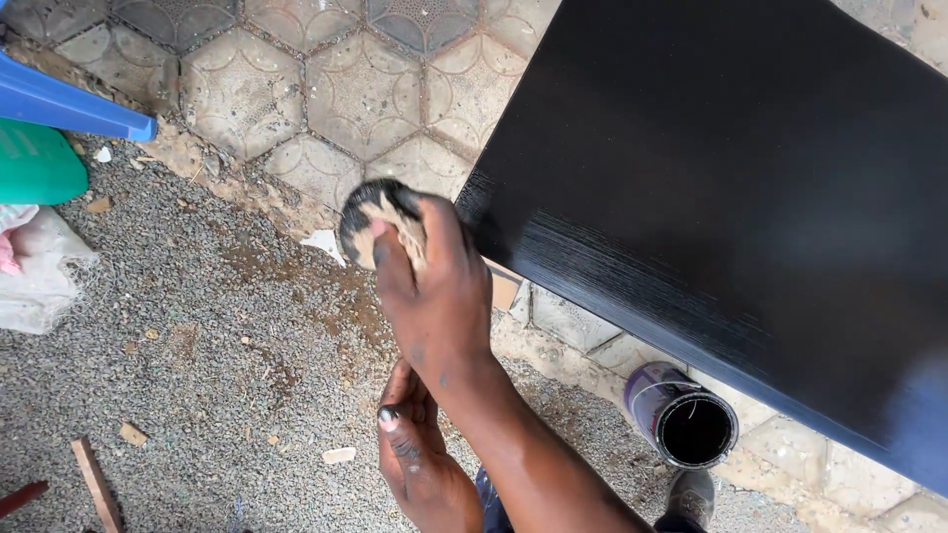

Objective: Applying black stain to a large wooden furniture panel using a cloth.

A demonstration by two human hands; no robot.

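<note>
My right hand (439, 296) is closed on a wad of pale sponge or cloth (380, 219) stained black. It holds the wad just off the left corner of a large black-coated board (731, 188). The board has a glossy surface with fine brush streaks near that corner. My left hand (415, 459) hangs lower, partly under my right forearm. Its fingers are loosely extended, with nothing seen in them and dark stain on a fingertip. A purple can (681, 415) with black inside lies tipped on the ground below the board's near edge.
Grey gravel (197, 345) covers the ground on the left, and patterned hexagonal paving (326, 89) lies beyond it. A blue bar (69, 104), a green container (35, 163) and a white bag (39, 271) sit at the left edge. Wood scraps (97, 484) lie at bottom left. My shoe (691, 498) shows at the bottom.
</note>
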